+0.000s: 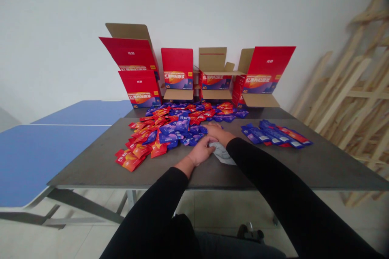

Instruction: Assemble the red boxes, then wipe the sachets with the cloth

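My left hand [200, 151] rests low at the near middle of the table, its fingers curled and its thumb against a crumpled pale grey sheet [222, 152], which looks like cloth or thin plastic. Just beyond it my right hand [217, 132] reaches across, back upward, with bent fingers by the edge of the purple pouches [194, 135]. What lies under those fingers is hidden. The sheet spreads on the tabletop below my right wrist. Red pouches [133, 156] mix with purple ones in a loose heap to the left and beyond my hands.
Open red cartons [178, 64] line the back of the grey table [100, 158]. Overlapping long purple and red sachets [276, 133] lie on the right. A blue table-tennis table [60, 137] adjoins the left side; wooden frames [361, 89] lean at the right wall.
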`<state>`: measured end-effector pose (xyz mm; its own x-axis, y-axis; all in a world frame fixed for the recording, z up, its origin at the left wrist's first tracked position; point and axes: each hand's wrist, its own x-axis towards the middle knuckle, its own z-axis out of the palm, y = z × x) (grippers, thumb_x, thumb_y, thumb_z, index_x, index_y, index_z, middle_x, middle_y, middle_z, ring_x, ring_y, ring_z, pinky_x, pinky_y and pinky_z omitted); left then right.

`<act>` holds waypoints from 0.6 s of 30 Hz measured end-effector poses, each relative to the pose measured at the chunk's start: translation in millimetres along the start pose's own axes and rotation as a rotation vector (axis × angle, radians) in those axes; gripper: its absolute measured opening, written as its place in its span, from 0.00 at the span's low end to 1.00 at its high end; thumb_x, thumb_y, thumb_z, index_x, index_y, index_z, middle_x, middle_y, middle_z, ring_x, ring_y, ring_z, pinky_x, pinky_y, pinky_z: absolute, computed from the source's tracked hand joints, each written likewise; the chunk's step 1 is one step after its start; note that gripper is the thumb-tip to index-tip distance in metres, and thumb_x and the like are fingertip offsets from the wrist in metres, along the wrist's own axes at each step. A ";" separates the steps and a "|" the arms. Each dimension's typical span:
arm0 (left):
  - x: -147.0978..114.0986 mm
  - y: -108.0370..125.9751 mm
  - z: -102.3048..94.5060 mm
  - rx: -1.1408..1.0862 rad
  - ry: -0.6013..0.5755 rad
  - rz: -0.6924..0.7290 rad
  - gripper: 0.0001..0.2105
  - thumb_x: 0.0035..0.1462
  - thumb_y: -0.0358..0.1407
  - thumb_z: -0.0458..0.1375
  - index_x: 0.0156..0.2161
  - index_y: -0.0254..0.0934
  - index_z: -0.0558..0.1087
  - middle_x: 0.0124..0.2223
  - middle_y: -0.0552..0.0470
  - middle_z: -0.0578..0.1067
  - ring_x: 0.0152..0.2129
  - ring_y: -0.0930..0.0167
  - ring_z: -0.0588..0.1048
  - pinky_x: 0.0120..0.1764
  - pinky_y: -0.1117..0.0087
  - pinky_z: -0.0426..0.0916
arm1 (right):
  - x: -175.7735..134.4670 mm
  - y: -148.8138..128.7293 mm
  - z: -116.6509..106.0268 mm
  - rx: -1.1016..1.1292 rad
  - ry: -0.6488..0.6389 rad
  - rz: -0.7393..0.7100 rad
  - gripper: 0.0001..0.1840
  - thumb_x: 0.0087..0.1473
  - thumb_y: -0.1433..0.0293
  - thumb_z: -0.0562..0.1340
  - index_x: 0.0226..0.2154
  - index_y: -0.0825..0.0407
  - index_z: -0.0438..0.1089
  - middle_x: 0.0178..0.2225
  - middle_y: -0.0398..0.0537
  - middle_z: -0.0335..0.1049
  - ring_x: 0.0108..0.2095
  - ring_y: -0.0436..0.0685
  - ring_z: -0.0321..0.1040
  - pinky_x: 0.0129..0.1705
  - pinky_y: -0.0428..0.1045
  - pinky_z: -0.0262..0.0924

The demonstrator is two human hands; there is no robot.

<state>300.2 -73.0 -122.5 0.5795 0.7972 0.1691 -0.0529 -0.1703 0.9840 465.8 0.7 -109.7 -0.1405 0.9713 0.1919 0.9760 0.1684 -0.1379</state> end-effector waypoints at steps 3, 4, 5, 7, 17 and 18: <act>0.1 0.3 0.3 0.014 -0.005 -0.008 0.15 0.54 0.25 0.64 0.47 0.36 0.80 0.42 0.50 0.78 0.39 0.68 0.74 0.53 0.64 0.68 | -6.5 3.4 -3.4 -0.050 0.012 0.068 0.23 0.56 0.71 0.66 0.54 0.47 0.80 0.52 0.57 0.81 0.54 0.67 0.76 0.60 0.59 0.64; -0.1 0.7 0.4 0.006 -0.005 -0.013 0.15 0.54 0.25 0.65 0.47 0.37 0.80 0.42 0.50 0.79 0.39 0.68 0.74 0.53 0.63 0.68 | -10.0 4.9 -6.8 -0.056 0.023 0.067 0.24 0.56 0.73 0.66 0.55 0.48 0.80 0.54 0.58 0.80 0.56 0.67 0.75 0.62 0.59 0.62; -0.2 1.2 0.6 -0.008 -0.005 -0.019 0.14 0.54 0.25 0.65 0.47 0.37 0.80 0.43 0.50 0.79 0.39 0.67 0.75 0.54 0.63 0.68 | -14.3 6.4 -11.5 -0.053 0.037 0.054 0.25 0.56 0.74 0.65 0.57 0.49 0.79 0.55 0.59 0.80 0.57 0.67 0.74 0.63 0.60 0.60; -0.3 2.5 0.8 -0.049 -0.007 -0.033 0.14 0.53 0.25 0.66 0.46 0.37 0.81 0.44 0.50 0.80 0.40 0.67 0.76 0.54 0.63 0.68 | -25.3 8.8 -23.6 -0.025 0.085 0.006 0.27 0.58 0.77 0.62 0.58 0.50 0.79 0.57 0.59 0.79 0.59 0.66 0.72 0.66 0.60 0.57; 8.5 23.3 -5.0 -0.570 0.148 -0.189 0.13 0.71 0.41 0.57 0.39 0.34 0.79 0.39 0.46 0.83 0.37 0.67 0.81 0.41 0.69 0.74 | -102.1 -14.5 -53.2 0.043 0.299 -0.160 0.23 0.64 0.74 0.61 0.56 0.41 0.81 0.52 0.53 0.75 0.50 0.64 0.69 0.55 0.58 0.64; 6.9 26.2 -5.7 -0.636 0.113 -0.217 0.15 0.72 0.42 0.56 0.39 0.34 0.79 0.38 0.45 0.83 0.36 0.68 0.81 0.40 0.69 0.75 | -107.5 -16.9 -49.6 0.050 0.285 -0.192 0.24 0.64 0.75 0.60 0.56 0.41 0.81 0.51 0.53 0.75 0.50 0.63 0.69 0.55 0.56 0.65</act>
<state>298.2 -68.7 -95.2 0.5446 0.8362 -0.0652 -0.4324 0.3465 0.8325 472.7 -115.0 -79.9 -0.2618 0.8361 0.4820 0.9260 0.3584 -0.1188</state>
